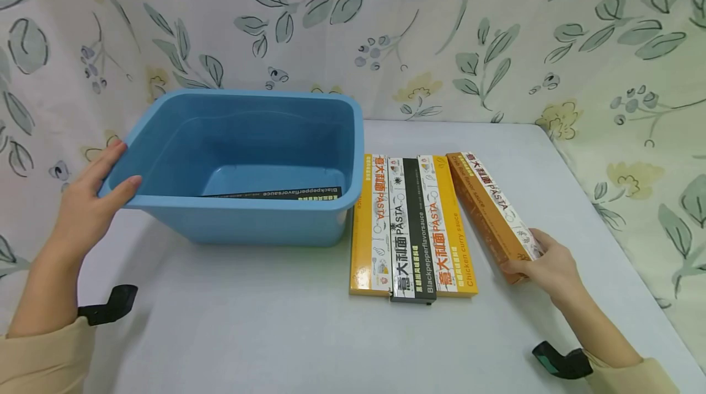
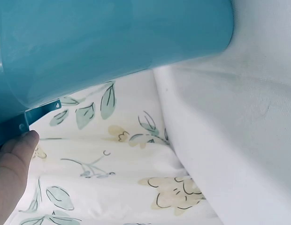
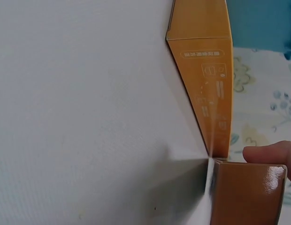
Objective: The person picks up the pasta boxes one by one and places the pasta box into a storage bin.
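My left hand grips the left rim of a blue plastic tub, thumb over the edge; the left wrist view shows the tub's outer wall beside the fingers. Inside the tub lies a black pasta box, mostly hidden by the front wall. My right hand holds the near end of a brown pasta box between thumb and fingers. That box slants away from me, its end face showing in the right wrist view; whether its near end is off the table cannot be told.
Between the tub and the brown box, a yellow pasta box, a black pasta box and another yellow pasta box lie side by side on the white table. Behind the table hangs a flowered cloth.
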{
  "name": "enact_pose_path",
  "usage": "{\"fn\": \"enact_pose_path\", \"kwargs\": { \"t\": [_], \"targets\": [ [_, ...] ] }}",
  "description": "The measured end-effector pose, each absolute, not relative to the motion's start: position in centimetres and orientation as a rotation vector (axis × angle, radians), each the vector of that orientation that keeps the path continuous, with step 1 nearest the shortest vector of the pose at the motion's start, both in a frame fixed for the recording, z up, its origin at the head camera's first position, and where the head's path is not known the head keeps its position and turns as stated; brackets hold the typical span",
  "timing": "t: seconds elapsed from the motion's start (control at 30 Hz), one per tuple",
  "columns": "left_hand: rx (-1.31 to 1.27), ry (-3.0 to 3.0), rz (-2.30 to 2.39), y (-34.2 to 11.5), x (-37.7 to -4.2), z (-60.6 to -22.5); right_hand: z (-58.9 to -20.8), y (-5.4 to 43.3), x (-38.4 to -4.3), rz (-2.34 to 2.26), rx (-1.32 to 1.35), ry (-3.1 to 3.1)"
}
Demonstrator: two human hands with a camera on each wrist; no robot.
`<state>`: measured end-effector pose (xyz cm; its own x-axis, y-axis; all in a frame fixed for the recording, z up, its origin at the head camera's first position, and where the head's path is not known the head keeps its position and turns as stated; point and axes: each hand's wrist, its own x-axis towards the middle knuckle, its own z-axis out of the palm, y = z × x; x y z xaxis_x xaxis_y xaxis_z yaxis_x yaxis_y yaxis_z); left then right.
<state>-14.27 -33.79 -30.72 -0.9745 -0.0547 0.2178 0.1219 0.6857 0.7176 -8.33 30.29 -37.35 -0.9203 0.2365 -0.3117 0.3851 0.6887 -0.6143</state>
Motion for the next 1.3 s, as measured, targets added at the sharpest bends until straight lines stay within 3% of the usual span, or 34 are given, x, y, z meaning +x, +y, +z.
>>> {"fn": "enact_pose_path", "kwargs": {
  "t": [1.3],
  "targets": [
    [-0.045, -2.669, -1.166, -33.7, -14.2, -30.7, -30.8, 31.1, -8.3, -1.066, 0.331, 2.866]
  ]
}}
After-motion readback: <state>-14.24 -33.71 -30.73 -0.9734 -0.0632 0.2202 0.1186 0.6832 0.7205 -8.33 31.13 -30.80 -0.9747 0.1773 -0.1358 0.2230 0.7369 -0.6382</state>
